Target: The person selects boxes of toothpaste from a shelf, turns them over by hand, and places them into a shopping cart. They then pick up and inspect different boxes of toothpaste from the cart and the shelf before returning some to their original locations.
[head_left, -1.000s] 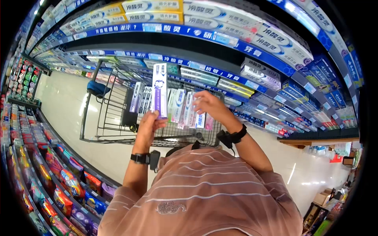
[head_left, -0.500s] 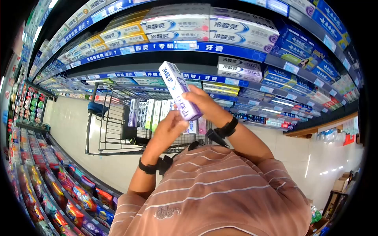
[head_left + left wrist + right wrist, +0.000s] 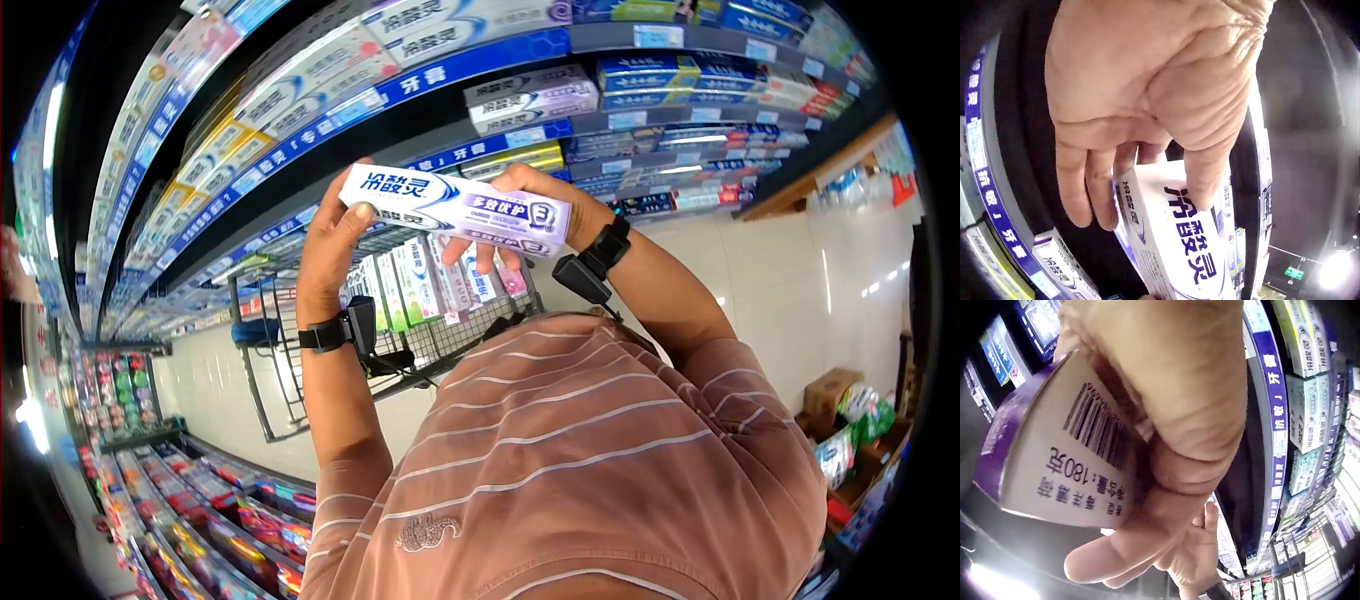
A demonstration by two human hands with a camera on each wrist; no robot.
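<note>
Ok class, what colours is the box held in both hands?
The box is white and purple, with large dark-blue lettering; the head view shows it best.

white-and-purple box (image 3: pixel 455 208), slightly tilted

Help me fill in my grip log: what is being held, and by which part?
A white-and-purple box, held at both ends: the left hand grips its white end, the right hand its purple end.
</note>
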